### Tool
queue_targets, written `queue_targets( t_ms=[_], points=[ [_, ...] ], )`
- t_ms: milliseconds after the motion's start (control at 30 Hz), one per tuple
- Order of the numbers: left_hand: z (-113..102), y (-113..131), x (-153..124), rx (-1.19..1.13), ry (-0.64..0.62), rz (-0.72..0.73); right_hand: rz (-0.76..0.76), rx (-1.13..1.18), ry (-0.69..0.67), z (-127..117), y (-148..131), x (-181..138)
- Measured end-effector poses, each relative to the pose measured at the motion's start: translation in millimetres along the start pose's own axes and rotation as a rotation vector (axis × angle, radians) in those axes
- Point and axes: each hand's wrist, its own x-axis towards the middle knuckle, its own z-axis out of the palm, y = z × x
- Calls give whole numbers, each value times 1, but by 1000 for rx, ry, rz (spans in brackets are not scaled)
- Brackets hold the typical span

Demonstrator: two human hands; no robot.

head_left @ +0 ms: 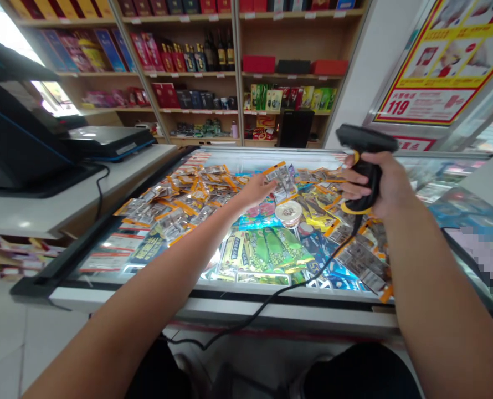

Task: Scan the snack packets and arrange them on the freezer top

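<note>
The left hand (257,192) is closed in a pinch, thumb against fingers, on the left edge of a clear, orange-edged packet (283,183); most of the packet juts out past the fingertips, up and to the right, its printed face turned toward the camera. Whether its lower edge touches what lies beneath cannot be told. The right hand (390,183) is wrapped around the handle of a black and yellow scanner (366,139), fingers curled over the front, with the scanner's head above the fist. Packet and scanner are apart, the packet to the left of the scanner and a little lower in view. Just below the packet stands a round white-lidded tub (288,211); a heap of similar packets (180,202) spreads to the left over the glass-topped chest (230,305). Green bags (273,246) show nearer the front, and the scanner's black cable (267,301) droops over the chest's near edge.
</note>
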Motion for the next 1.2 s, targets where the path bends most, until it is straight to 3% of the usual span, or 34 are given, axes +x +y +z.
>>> queue_targets(
  t_ms=[100, 200, 300, 500, 767, 900, 1000, 1100, 1200],
  points=[
    [-32, -4, -12, -138, 15, -85, 188, -224, -77, 9, 11, 2],
    [-45, -4, -18, -208, 24, -104, 219, -402, -176, 19, 22, 4],
    [-42, -3, -18, -149, 76, -25, 189, -465, -260, 28, 32, 5],
    [-22, -1, -22, -60, 122, 143, 149, -391, -300, 42, 45, 5],
    [-19, -1, -24, 48, 130, 139, 156, -415, -304, 47, 49, 6],
    [-33, 7, -28, 238, 192, 246, 125, -359, -237, 52, 44, 5],
    [-55, 15, -32, 510, 326, 309, 65, -257, -135, 52, 38, 6],
    [-81, 11, -34, 759, 457, 209, 22, -138, -29, 49, 32, 10],
    [-102, -6, -35, 926, 489, -5, 12, -31, 73, 45, 26, 13]
  ],
)
